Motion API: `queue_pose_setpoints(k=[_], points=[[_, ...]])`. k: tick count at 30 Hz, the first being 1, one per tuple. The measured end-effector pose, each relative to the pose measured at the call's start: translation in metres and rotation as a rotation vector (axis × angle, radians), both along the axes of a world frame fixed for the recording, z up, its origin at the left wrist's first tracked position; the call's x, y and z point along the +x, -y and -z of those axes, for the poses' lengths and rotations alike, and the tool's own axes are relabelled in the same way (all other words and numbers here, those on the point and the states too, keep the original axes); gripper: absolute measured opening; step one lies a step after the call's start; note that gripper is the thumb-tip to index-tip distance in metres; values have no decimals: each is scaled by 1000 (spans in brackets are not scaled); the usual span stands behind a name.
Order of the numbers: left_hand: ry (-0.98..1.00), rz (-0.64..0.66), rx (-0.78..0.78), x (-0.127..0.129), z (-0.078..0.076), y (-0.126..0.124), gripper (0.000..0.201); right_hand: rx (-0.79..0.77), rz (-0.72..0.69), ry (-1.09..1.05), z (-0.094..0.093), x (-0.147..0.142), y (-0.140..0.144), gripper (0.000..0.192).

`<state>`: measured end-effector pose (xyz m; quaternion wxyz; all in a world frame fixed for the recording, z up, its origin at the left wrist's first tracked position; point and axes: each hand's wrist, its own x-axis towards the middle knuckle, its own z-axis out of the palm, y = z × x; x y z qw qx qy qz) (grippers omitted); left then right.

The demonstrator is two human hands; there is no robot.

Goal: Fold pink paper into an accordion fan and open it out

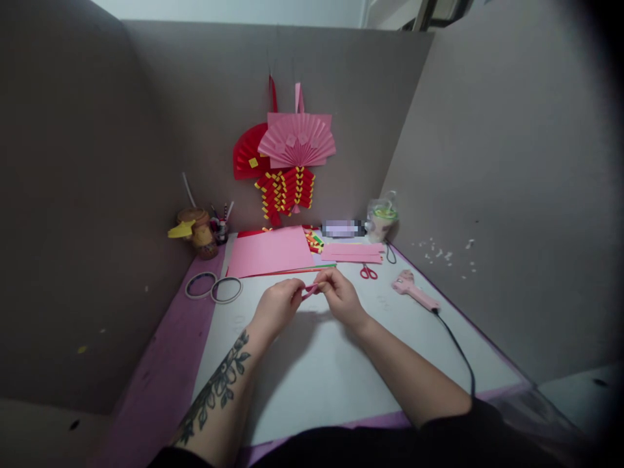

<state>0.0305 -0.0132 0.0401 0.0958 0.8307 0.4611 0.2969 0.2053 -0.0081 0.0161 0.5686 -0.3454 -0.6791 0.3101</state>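
Hands meet above the white table (312,377): my left hand (275,305) and right hand (341,298) each pinch one end of a small pink paper strip (309,291), fingertips pressed together so it stays taut between them. Just beyond my grip lie the pink sheets (271,251); right of it, scissors (368,272) and a pink glue gun (414,291); left, two tape rings (213,286), all within reach.

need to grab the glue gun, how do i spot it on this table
Start at the white table and look to its right edge, past the right hand. The glue gun lies flat there, beyond the red scissors. It alone is pink with a black cord trailing from it.
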Motion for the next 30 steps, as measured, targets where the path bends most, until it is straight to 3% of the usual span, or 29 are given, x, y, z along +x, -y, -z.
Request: queue_pose_setpoints(k=[5,11,19,25,30], points=[[40,57,-41,-3,0,-3,23,-16,21,-5,1,2,-1,11],[266,67,-131,-9,3,-7,28,-37,30,-59,0,3,-3,14],[471,183,-438,-11,2,-11,28,-35,33,-91,-5,5,-2,15],[737,184,-698,-14,4,-16,33,10,63,-102,-5,6,0,13],[748,192,-875,-21,-1,-14,38,24,165,-164,-2,5,-2,13]])
